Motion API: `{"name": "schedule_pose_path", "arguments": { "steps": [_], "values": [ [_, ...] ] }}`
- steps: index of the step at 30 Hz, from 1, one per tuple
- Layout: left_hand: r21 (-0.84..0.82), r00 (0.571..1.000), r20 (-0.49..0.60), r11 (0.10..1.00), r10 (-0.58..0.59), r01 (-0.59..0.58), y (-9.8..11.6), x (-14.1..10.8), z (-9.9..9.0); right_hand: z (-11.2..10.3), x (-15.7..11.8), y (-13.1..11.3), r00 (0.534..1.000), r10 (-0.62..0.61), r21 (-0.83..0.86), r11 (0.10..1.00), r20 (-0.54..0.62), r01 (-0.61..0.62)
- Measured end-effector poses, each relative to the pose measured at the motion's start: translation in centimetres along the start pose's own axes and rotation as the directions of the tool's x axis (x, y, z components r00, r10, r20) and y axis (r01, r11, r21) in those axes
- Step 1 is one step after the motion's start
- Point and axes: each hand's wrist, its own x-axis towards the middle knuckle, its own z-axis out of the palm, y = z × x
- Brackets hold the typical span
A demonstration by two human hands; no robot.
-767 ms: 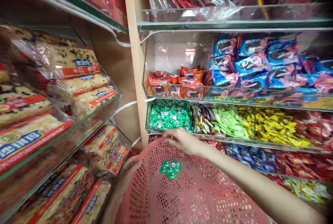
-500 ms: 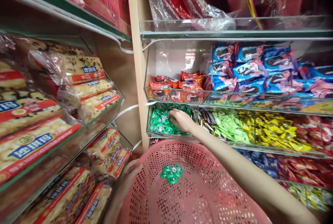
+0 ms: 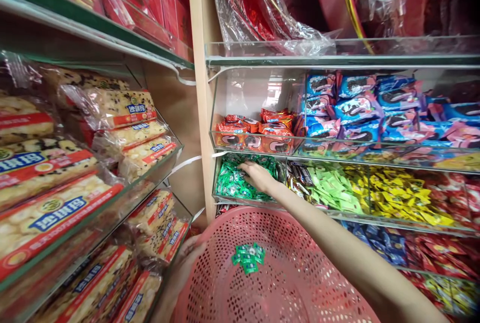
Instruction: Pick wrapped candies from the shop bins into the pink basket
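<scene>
My right hand [image 3: 258,176] reaches into the shelf bin of green-wrapped candies [image 3: 229,178], its fingers bent together and pressed among the wrappers; the fingertips are partly hidden. Below it, a pink perforated plastic basket [image 3: 285,288] is tilted toward me. A small cluster of green-wrapped candies [image 3: 248,257] lies inside it. My left hand [image 3: 190,254] is closed round the basket's left rim, somewhat blurred, with some of its fingers hidden behind the rim.
Packaged snack bars [image 3: 60,208] fill angled glass shelves on the left. To the right are light green packets [image 3: 332,185], yellow packets [image 3: 397,193] and blue cookie packs [image 3: 358,105]. A wooden upright [image 3: 204,113] divides the shelving; a glass shelf edge [image 3: 337,60] runs above.
The view has tipped slightly, so the shelves sit a little lower. My right hand has shifted slightly left within the green candies. My left hand keeps hold of the basket.
</scene>
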Motion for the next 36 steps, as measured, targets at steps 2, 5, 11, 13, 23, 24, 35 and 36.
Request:
{"name": "schedule_pose_path", "arguments": {
  "steps": [2,5,11,13,23,24,35,36],
  "values": [
    [-0.037,1.0,0.017,0.999,0.001,0.0,0.1,0.0,0.0,-0.1,-0.1,-0.1,1.0,0.01,0.018,1.0,-0.03,-0.009],
    [-0.06,1.0,0.001,0.998,-0.001,0.002,0.1,0.0,0.1,-0.7,-0.8,-0.6,0.994,0.004,0.019,1.0,-0.108,-0.002],
    [-0.099,0.999,0.027,0.994,-0.035,0.038,0.1,-0.1,0.1,-2.1,-3.6,-3.0,0.956,-0.082,-0.023,0.997,-0.283,0.078],
    [-0.121,0.998,0.026,0.991,-0.049,0.051,0.1,-0.1,0.1,-2.3,-4.4,-3.8,0.95,-0.109,0.016,0.993,-0.292,0.118],
    [-0.091,0.997,0.066,0.995,-0.045,0.051,-0.3,0.3,-0.4,-2.5,-6.7,-6.3,0.96,-0.169,0.129,0.971,-0.222,0.201],
    [-0.08,0.997,0.068,0.996,-0.043,0.049,-0.2,0.2,-0.4,-2.4,-6.8,-6.4,0.963,-0.17,0.136,0.97,-0.21,0.201],
    [-0.023,1.0,0.004,0.999,-0.028,0.028,0.9,-0.3,0.1,-1.3,-8.2,-7.2,0.982,-0.165,0.225,0.957,-0.095,0.183],
    [-0.022,0.999,0.006,0.999,-0.033,0.033,0.9,-0.4,0.1,-0.6,-8.5,-7.2,0.983,-0.171,0.241,0.953,-0.065,0.182]
  ]
}}
